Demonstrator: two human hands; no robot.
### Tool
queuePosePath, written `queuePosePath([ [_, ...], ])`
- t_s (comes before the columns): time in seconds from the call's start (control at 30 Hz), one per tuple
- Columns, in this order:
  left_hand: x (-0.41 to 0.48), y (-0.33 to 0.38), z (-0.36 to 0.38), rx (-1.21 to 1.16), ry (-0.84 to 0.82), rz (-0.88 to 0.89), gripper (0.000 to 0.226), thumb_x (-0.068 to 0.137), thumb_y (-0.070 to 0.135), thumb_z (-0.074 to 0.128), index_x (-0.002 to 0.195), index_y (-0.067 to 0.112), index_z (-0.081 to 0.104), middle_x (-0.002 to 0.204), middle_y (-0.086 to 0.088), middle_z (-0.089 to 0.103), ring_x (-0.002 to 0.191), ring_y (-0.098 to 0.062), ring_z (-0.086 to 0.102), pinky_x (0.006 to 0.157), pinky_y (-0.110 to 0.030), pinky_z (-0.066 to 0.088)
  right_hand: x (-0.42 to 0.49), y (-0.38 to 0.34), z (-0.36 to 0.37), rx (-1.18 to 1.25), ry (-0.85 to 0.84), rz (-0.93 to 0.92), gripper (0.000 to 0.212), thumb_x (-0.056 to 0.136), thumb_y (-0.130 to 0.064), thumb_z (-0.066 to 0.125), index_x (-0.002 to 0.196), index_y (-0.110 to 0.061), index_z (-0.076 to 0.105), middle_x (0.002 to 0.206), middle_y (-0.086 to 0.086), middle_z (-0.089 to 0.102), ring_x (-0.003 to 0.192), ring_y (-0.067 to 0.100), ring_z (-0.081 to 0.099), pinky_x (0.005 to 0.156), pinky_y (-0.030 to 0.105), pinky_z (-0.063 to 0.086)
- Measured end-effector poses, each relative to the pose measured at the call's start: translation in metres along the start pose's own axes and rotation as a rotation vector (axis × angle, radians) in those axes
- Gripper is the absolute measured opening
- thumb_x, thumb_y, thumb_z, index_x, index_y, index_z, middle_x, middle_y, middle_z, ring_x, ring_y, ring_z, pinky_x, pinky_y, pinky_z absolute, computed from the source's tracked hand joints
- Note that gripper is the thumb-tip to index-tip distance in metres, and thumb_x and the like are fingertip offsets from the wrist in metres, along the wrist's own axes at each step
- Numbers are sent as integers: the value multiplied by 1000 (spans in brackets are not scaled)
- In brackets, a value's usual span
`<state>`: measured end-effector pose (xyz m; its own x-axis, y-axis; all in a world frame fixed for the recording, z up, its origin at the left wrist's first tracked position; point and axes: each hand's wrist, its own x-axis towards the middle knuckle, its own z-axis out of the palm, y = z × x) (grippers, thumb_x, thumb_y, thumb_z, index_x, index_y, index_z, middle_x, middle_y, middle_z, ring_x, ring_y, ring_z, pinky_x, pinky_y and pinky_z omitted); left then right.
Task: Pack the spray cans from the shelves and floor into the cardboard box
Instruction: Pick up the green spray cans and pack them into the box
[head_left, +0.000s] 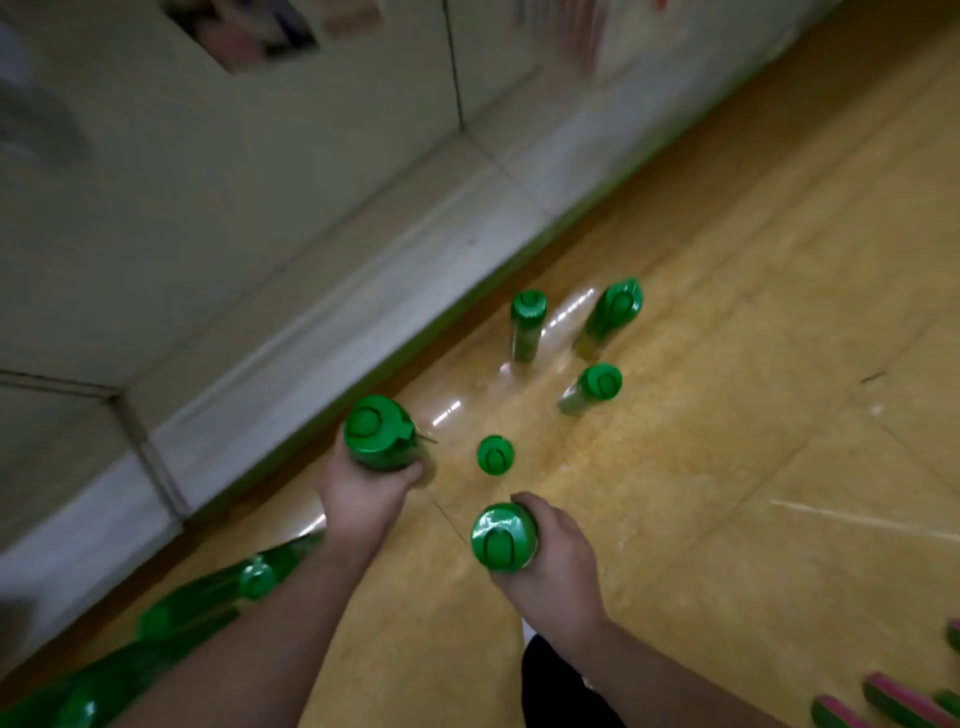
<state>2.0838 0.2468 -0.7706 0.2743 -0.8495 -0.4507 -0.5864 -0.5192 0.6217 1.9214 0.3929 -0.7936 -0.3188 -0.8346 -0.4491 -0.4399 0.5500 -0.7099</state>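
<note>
My left hand (358, 496) grips a green-capped spray can (376, 431) upright above the yellow floor. My right hand (556, 561) holds a second green-capped spray can (503, 538), also upright. Several more green spray cans stand on the floor ahead: one close by (495, 454), one further right (597, 384), and two at the back (527, 317) (615, 309). More green cans (208, 597) lie in a blurred row at the lower left, under my left forearm. No cardboard box is in view.
A pale shelf base (363, 291) runs diagonally along the left, with a white panel (208, 182) above it. Green and pink items (904, 701) sit at the bottom right corner. The yellow floor (753, 415) stretches to the right.
</note>
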Motion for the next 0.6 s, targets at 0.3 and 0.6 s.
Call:
queuePosePath([
  [0.3, -155, 144, -225, 22, -46, 347, 66, 48, 40, 98, 103, 30, 64, 106, -1, 73, 105, -22, 68, 94, -36, 54, -131, -216, -143, 15, 90, -83, 67, 58, -38, 92, 117, -29, 61, 98, -5, 69, 94, 16, 63, 80, 27, 51],
  [0.6, -310, 203, -458, -38, 118, 696, 83, 34, 72, 86, 103, 34, 62, 102, 12, 70, 99, -10, 66, 85, -30, 56, -285, -387, -230, 151, 82, -465, 74, 61, -31, 96, 122, -28, 53, 111, -7, 66, 107, 14, 61, 89, 27, 51],
])
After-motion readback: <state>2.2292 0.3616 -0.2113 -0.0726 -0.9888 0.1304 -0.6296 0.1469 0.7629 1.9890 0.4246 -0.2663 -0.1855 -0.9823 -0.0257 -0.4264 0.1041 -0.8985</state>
